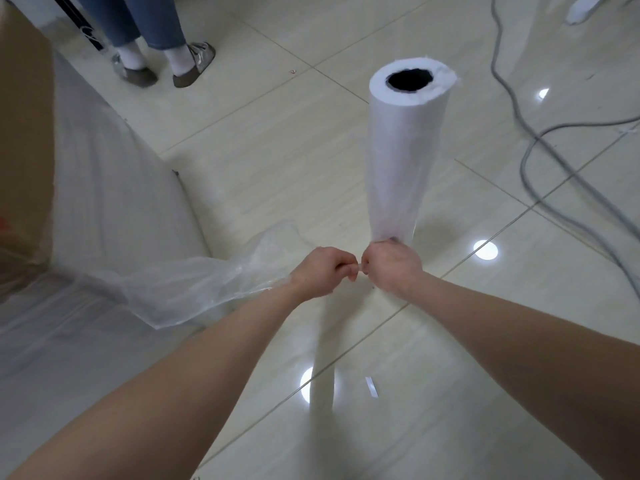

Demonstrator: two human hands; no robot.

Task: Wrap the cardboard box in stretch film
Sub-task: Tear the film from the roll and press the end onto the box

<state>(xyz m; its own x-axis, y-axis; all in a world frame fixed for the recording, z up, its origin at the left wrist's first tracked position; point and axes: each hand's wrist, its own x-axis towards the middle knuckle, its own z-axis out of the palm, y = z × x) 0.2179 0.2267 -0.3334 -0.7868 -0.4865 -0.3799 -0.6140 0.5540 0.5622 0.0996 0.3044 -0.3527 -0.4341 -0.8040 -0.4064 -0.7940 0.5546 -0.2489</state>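
The cardboard box stands at the left on the floor. Its near sides are covered in film, and its inside is hidden. The right grip is curled round the lower end of the upright film roll. Just beside it, the left grip pinches the bunched film strand, which trails left to the box.

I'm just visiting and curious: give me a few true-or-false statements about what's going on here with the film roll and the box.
1. The right hand grips the film roll at its lower end. True.
2. The left hand is empty. False: it pinches loose film beside the right hand.
3. The cardboard box bears no film. False: film already covers its side.
4. Grey cables lie on the floor. True.
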